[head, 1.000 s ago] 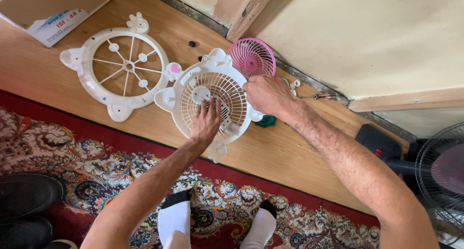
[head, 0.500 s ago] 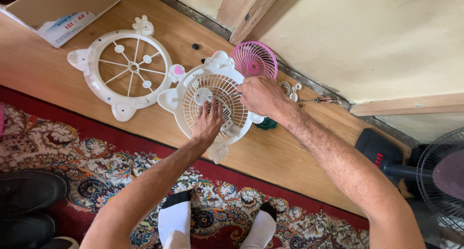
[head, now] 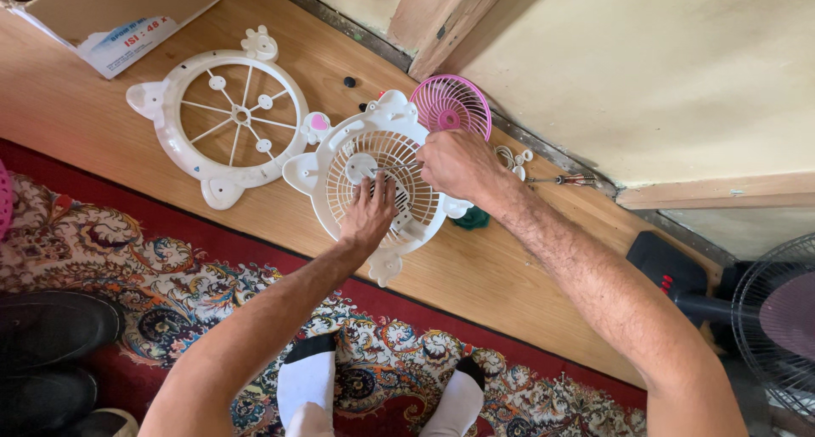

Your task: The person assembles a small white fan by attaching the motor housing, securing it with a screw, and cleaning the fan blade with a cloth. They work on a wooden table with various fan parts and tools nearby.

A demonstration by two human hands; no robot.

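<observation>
A white round fan housing with a slatted grille and ear-shaped tabs (head: pixel 321 201) lies flat on the wooden floor. My left hand (head: pixel 369 212) rests on the grille's middle, palm down with the fingers spread, next to a white round hub. My right hand (head: pixel 454 165) is closed at the housing's upper right rim. It pinches a thin metal tool, whose tip points left across the grille toward the hub. What the tip touches is too small to tell.
A white spoked ring frame (head: pixel 174 136) lies to the left and a pink grille (head: pixel 454 102) leans at the wall. A screwdriver (head: pixel 564 180), small white parts, a green piece (head: pixel 471 219), a cardboard box (head: pixel 93 13), a black standing fan (head: pixel 772 318), black shoes (head: pixel 51 327) and my socked feet (head: pixel 310 382) on patterned carpet surround them.
My right hand has slid left over the housing's rim, bringing the thin tool across the grille. My left hand stays pressed on the grille. The view has shifted slightly.
</observation>
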